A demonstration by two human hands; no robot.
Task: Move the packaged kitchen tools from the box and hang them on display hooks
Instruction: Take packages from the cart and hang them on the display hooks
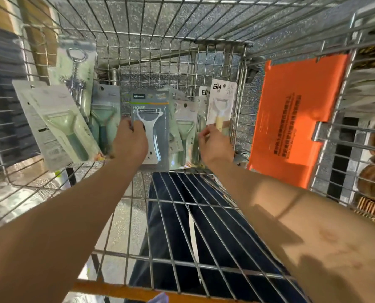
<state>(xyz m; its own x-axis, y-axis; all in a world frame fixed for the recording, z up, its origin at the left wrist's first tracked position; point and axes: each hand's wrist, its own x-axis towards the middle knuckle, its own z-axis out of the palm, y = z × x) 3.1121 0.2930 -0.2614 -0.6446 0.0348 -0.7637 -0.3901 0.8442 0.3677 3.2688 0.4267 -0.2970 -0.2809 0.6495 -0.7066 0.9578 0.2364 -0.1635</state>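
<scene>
Grey-carded white peeler pack [150, 127] dead centre, standing upright in the far end of a wire shopping cart [171, 60], among a row of other carded tools. Left hand [130, 143] clamped on its lower left edge, fingers [136, 125] curled over the card front beside the peeler head, thumb hidden behind. Just to the right, a green peeler pack [183, 132] leaning half behind the grey card. Further right, a white BM-branded pack [220, 103] with a cream-handled peeler, propped against the cart's right wall. Right hand [215, 147] up against the bottom of that BM pack, fingers bent and loosely parted, fingertips at the card's lower edge; firm grip or only a touch, cannot tell. Second BM card [204, 92] peeking out behind, mostly hidden. Off to the left, a teal-handled peeler pack [105, 119] upright beside the grey card, then a big pale-green peeler pack [57, 125] tilted hard to the left, blurred. Behind those, a corkscrew pack [77, 71] standing tall against the left mesh. Outside the cart on the right, an orange plastic flap [296, 130] with printed text. Below the mesh, dark trousers [182, 226] visible through the wires, speckled grey floor [160, 22] beyond.
</scene>
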